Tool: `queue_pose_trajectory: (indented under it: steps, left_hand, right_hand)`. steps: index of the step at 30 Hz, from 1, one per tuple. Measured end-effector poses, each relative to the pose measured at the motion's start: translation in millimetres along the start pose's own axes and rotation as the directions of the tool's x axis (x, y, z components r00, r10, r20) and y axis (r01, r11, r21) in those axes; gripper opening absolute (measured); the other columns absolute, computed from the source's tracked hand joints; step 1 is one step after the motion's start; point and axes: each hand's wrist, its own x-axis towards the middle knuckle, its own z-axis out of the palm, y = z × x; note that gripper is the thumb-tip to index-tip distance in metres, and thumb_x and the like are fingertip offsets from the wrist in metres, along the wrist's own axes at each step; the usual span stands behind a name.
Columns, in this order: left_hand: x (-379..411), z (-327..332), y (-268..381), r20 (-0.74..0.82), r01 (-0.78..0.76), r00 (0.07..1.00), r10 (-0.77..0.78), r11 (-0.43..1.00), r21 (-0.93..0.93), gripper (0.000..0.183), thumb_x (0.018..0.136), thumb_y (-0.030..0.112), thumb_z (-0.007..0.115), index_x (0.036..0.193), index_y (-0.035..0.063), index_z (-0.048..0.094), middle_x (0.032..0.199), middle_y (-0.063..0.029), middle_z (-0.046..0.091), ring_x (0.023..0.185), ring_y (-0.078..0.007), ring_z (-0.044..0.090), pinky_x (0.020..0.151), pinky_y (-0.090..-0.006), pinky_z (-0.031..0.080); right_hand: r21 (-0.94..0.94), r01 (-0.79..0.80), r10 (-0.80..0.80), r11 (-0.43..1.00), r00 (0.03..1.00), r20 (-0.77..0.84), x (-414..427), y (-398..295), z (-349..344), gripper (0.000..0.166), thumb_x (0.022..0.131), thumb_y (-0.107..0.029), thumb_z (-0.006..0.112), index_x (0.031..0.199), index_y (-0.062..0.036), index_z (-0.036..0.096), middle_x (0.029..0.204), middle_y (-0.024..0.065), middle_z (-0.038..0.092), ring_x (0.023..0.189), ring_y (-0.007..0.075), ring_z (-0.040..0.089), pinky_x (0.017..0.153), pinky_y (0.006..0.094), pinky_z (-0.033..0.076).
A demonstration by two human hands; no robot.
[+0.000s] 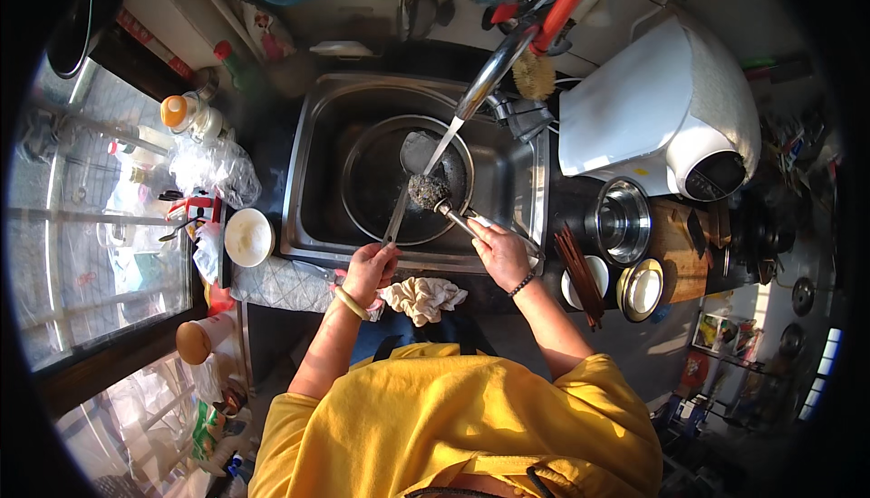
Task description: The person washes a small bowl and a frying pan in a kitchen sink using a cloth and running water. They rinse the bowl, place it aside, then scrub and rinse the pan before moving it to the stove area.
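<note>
My left hand (pixel 372 271) grips the handle of a metal ladle or skimmer (pixel 416 151), whose round head lies over a wide metal pan (pixel 363 206) in the steel sink (pixel 293 192). In my right hand (pixel 499 253) is the metal handle of a scrubbing brush with a dark, speckled head (pixel 429 192). The brush head is against or just above the ladle's shaft; which of the two I cannot tell. Water (pixel 443 146) streams from the chrome faucet (pixel 493 76) towards the ladle. Another metal utensil (pixel 523 240) lies near my right hand, at the sink's right front.
A crumpled cloth (pixel 423 299) lies on the front counter edge. To the left stands a white bowl (pixel 249 237). On the right are reddish-brown chopsticks (pixel 579 277) across a bowl, a steel bowl (pixel 622 223), a wooden cutting board (pixel 682 253) and a white appliance (pixel 625 110).
</note>
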Motion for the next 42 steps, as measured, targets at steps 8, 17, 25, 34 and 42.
queue_pose_trajectory:
  steps: [8,17,25,34,42]
  left_hand:
    - [2.5,0.1,5.2,0.009,0.007,1.000,-0.007,0.999,-0.046,0.025,0.093,0.025,0.055,0.086,0.0009,0.058,0.061,0.0030,0.044,0.045,-0.0042,0.032,0.039,-0.0187,0.022]
    - [-0.3,-1.5,2.2,0.025,0.009,1.000,-0.008,0.999,-0.032,0.026,0.095,0.025,0.052,0.088,0.0012,0.058,0.061,0.0033,0.043,0.044,-0.0034,0.029,0.039,-0.0187,0.021]
    - [-9.4,-7.3,-1.5,0.015,0.024,1.000,-0.024,1.000,-0.001,0.024,0.095,0.022,0.050,0.092,0.0000,0.059,0.061,0.0026,0.045,0.043,-0.0038,0.029,0.036,-0.0191,0.020]
    - [-26.3,-10.5,-4.5,0.053,0.107,0.993,-0.107,0.994,0.004,0.021,0.095,0.017,0.047,0.092,-0.0014,0.056,0.064,0.0019,0.044,0.044,-0.0050,0.032,0.037,-0.0197,0.025]
    - [-27.0,-15.3,-13.6,0.055,0.101,0.993,-0.103,0.994,0.027,0.022,0.096,0.018,0.046,0.092,-0.0018,0.055,0.061,0.0017,0.043,0.042,-0.0048,0.031,0.036,-0.0191,0.025]
  right_hand:
    - [-0.037,0.007,-0.007,0.999,1.000,0.023,-0.9,-0.4,0.5,0.036,0.081,-0.011,0.061,0.117,-0.0153,0.060,0.081,0.0116,0.061,0.072,0.0299,0.060,0.064,0.0378,0.050]
    - [-0.016,-0.039,0.040,0.999,0.998,0.047,2.4,1.7,-2.3,0.035,0.081,-0.011,0.059,0.116,-0.0099,0.060,0.095,0.0146,0.064,0.081,0.0328,0.062,0.071,0.0391,0.051]
    - [-0.043,-0.078,0.081,0.996,0.994,0.067,21.3,14.2,12.1,0.029,0.082,-0.009,0.059,0.111,-0.0096,0.062,0.091,0.0183,0.063,0.077,0.0354,0.060,0.073,0.0405,0.051]
    - [0.097,-0.288,0.277,0.953,0.954,0.114,53.1,80.5,68.2,0.016,0.090,-0.020,0.051,0.100,-0.0152,0.063,0.076,0.0150,0.056,0.072,0.0358,0.057,0.062,0.0445,0.045]
    - [-0.163,-0.195,0.219,0.967,0.966,0.140,69.8,42.4,47.0,0.031,0.097,-0.027,0.038,0.094,-0.0070,0.061,0.081,0.0192,0.059,0.076,0.0378,0.057,0.066,0.0440,0.045]
